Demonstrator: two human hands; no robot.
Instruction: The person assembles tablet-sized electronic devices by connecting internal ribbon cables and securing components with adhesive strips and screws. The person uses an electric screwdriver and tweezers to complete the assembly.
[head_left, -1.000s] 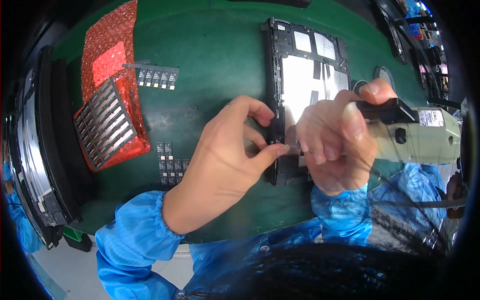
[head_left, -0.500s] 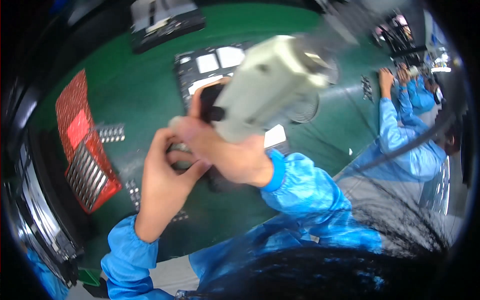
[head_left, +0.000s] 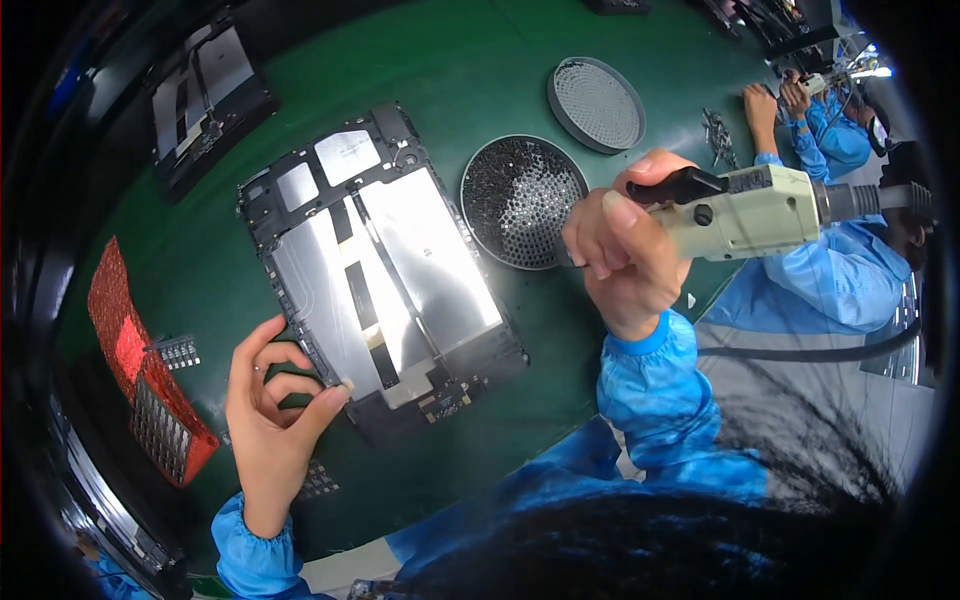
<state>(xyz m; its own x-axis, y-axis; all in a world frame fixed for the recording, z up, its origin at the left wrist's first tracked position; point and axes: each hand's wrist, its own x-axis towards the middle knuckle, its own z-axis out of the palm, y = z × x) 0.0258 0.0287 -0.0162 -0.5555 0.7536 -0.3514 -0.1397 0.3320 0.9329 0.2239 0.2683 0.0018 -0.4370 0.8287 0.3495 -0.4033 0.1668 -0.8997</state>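
Pale-green casing encloses the powered driver (head_left: 765,215), grasped in the right hand (head_left: 630,250), whose thumb lies near the black lever (head_left: 690,186). The flat device chassis (head_left: 450,255) lies obliquely on the green table (head_left: 560,340). The left hand (head_left: 270,405) touches the near-left chassis edge, probably to steady it; whether the fingers pinch cannot be told. A perforated dish (head_left: 525,235), presumably placed for reach, holds small dark parts (head_left: 500,172) between chassis and driver. Beyond lies a grey dish (head_left: 600,105); black strips (head_left: 178,352) and red bubble wrap (head_left: 105,285) lie left. The right hand obscures the driver's front end.
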